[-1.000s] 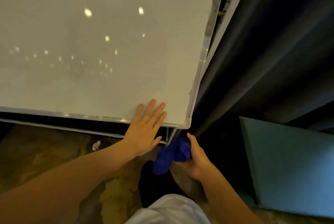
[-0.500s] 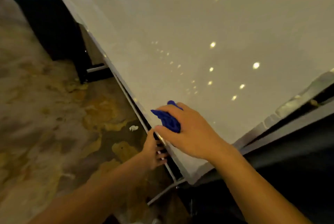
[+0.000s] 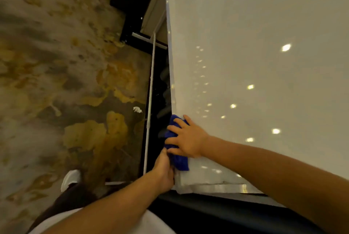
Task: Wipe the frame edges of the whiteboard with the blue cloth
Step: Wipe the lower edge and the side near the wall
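Note:
The whiteboard point(image 3: 255, 73) fills the right half of the view, its glossy face dotted with light reflections. Its silver frame edge point(image 3: 171, 75) runs down the middle to a corner at the bottom. The blue cloth point(image 3: 179, 161) is pressed over this edge near the corner by my right hand point(image 3: 187, 139), whose fingers spread across it. My left hand point(image 3: 164, 171) grips the same frame edge just below the cloth, its fingers curled behind the board and partly hidden.
A thin white stand bar point(image 3: 150, 101) runs parallel to the frame edge, with a dark gap between them. The patterned brown and yellow floor point(image 3: 66, 82) lies at the left, with a small white scrap point(image 3: 137, 109) on it. My white shoe point(image 3: 70, 179) shows at the lower left.
The view has swung so the frame edge now runs vertically. My right hand with the cloth has stayed near the corner, flattened onto the edge. My left hand has shifted to just below the cloth.

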Available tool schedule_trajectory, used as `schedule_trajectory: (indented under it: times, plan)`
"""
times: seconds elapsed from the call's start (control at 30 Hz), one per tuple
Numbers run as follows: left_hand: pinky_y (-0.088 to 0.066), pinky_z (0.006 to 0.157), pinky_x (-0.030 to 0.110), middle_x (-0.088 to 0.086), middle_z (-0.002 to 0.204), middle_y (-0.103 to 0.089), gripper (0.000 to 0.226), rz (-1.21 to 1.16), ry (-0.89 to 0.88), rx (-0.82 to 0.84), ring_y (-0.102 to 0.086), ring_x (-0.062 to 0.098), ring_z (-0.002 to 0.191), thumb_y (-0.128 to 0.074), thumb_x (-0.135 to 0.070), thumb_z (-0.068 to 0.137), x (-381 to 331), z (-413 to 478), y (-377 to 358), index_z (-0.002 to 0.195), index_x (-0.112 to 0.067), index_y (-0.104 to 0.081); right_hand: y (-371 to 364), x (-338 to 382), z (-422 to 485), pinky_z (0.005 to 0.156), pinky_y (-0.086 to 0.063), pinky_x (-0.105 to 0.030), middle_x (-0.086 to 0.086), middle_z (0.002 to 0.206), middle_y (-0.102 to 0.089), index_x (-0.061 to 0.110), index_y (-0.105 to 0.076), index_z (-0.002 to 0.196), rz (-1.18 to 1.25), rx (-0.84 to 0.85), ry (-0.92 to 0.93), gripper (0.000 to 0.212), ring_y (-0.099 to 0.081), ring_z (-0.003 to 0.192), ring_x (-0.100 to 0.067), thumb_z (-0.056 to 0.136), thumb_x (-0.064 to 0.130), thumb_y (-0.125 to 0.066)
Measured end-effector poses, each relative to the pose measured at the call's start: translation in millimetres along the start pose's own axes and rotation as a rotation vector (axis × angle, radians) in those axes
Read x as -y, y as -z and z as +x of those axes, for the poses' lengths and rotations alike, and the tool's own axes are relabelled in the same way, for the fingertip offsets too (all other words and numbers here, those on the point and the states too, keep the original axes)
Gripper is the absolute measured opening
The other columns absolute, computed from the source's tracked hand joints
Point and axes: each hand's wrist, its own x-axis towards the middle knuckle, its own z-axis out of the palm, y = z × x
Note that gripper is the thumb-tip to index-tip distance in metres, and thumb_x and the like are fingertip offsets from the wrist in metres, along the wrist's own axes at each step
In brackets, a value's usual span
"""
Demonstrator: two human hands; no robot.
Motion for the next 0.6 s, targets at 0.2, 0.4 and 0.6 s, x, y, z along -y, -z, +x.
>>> schedule_trajectory:
  times: [0.2,0.4,0.6]
  plan:
    - [-0.046,0.102,0.041,0.006,0.136,-0.058,0.059,0.473,-0.225,-0.015,-0.057,0.024,0.115,-0.043,-0.059,0.096,2.5,12.6,-17.9,0.138,-0.018,-0.048,13.7,-78.7,47.7,0.112,-0.018,-0.056,-0.007,0.150,-0.040,0.036,-0.045,0.137,-0.123,-0.105,-0.010,0.052,-0.029,0.136,-0.035,0.093,0.063,-0.035]
    - [-0.031,0.111,0.052,0.005,0.166,-0.004,0.144,0.884,-0.434,-0.352,-0.026,0.038,0.145,-0.033,-0.103,0.045,42.2,25.0,-52.1,0.154,-0.022,0.015,6.9,-99.6,78.8,0.109,-0.018,-0.063,0.000,0.154,-0.034,0.050,-0.043,0.135,-0.242,-0.052,0.056,0.068,-0.025,0.136,-0.042,0.080,0.084,-0.022]
    - [-0.016,0.116,0.058,0.007,0.166,0.003,0.138,0.953,-0.486,-0.587,-0.010,0.039,0.149,-0.013,-0.103,0.048,88.8,35.8,-64.3,0.154,-0.018,0.014,-6.2,-104.0,78.2,0.101,-0.035,-0.052,-0.003,0.140,-0.046,0.047,-0.042,0.133,-0.314,0.069,0.311,0.073,-0.040,0.119,-0.034,0.077,0.086,-0.016]
